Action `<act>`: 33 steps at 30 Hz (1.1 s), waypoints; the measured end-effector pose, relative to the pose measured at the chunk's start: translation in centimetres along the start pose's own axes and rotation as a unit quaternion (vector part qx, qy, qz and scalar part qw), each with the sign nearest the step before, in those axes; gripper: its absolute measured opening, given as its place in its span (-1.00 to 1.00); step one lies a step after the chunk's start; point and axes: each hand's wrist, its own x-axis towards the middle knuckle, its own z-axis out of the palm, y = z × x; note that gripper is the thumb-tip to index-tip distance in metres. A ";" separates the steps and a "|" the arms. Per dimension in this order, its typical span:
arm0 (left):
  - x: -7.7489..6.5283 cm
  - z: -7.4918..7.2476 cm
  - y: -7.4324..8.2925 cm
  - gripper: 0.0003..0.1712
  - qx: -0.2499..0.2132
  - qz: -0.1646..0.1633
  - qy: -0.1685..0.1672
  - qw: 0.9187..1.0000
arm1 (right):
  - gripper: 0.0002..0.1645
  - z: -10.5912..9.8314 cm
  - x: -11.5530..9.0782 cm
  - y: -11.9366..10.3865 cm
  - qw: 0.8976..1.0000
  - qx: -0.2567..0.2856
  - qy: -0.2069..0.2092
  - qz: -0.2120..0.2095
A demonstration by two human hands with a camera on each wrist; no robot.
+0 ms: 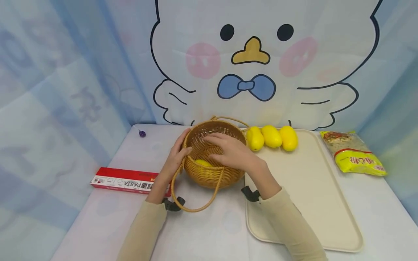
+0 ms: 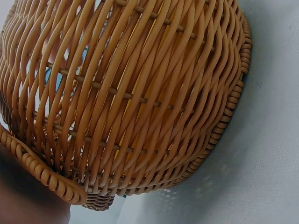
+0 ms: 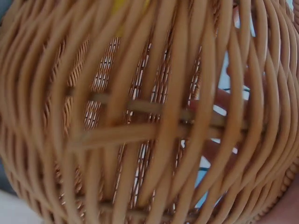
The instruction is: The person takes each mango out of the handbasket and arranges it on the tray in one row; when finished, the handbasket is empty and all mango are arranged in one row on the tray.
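Note:
A round wicker basket (image 1: 212, 177) stands on the table, its near handle (image 1: 196, 210) folded down toward me. My left hand (image 1: 174, 157) holds the left rim, thumb over the edge and fingers along the outside. Over the opening, my right hand (image 1: 230, 150) reaches in with spread fingers and nothing between them. Below that hand, one yellow lemon (image 1: 203, 163) lies in the basket, partly hidden by the near rim. The left wrist view shows the woven wall (image 2: 140, 93) up close. Through the weave (image 3: 177, 116) in the right wrist view, parts of my right fingers show.
Three yellow lemons (image 1: 271, 136) sit in a row at the far-left end of a beige tray (image 1: 303, 188). A red pasta box (image 1: 127, 180) lies left, partly behind my left arm. A small purple item (image 1: 142, 133) is far left; a yellow food bag (image 1: 354, 154) lies right.

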 end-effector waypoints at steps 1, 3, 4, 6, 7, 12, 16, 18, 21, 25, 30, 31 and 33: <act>0.0 0.0 0.0 -0.22 0.003 0.003 -0.001 1.000 | -0.30 0.0 0.1 -0.1 1.000 0.001 -0.014 0.007; 0.1 0.1 -0.1 -0.23 0.007 0.013 -0.003 1.000 | -0.30 -0.1 0.4 -0.2 0.999 0.004 -0.037 0.018; 0.1 0.1 -0.1 -0.24 0.009 0.014 -0.002 1.000 | -0.30 -0.1 0.6 -0.2 0.999 0.004 -0.047 0.023; 0.1 0.2 -0.2 -0.24 0.011 0.019 0.001 1.000 | -0.30 -0.1 1.0 -0.1 0.997 0.013 -0.072 0.029; 0.1 0.2 -0.3 -0.24 0.011 0.021 0.003 1.000 | -0.30 0.0 1.2 0.0 0.996 0.017 -0.086 0.030; 0.1 0.2 -0.5 -0.24 0.007 0.024 0.006 1.000 | -0.27 0.6 2.3 0.3 0.986 0.030 -0.161 0.041; 0.1 0.2 -0.3 -0.24 0.003 0.020 0.005 1.000 | -0.28 0.7 2.8 0.3 0.978 0.036 -0.199 0.053; 0.0 0.2 0.1 -0.24 -0.001 0.015 0.004 1.000 | -0.28 0.7 2.9 0.2 0.975 0.035 -0.213 0.059; -0.4 0.3 1.1 -0.22 -0.005 0.010 -0.002 1.000 | -0.27 0.9 3.1 0.2 0.972 0.026 -0.225 0.066; -0.7 0.4 1.8 -0.21 -0.004 0.010 -0.005 1.000 | -0.25 1.3 3.2 0.4 0.969 0.020 -0.235 0.073; -0.2 0.2 0.2 -0.23 -0.001 0.016 0.004 1.000 | -0.23 1.4 3.5 0.2 0.966 0.020 -0.248 0.070; -0.2 0.2 0.0 -0.24 0.002 0.018 0.005 1.000 | -0.23 1.5 3.6 0.2 0.965 0.018 -0.250 0.070; -0.1 0.2 -0.3 -0.24 0.005 0.023 0.007 1.000 | -0.22 1.5 3.6 0.1 0.965 0.017 -0.252 0.074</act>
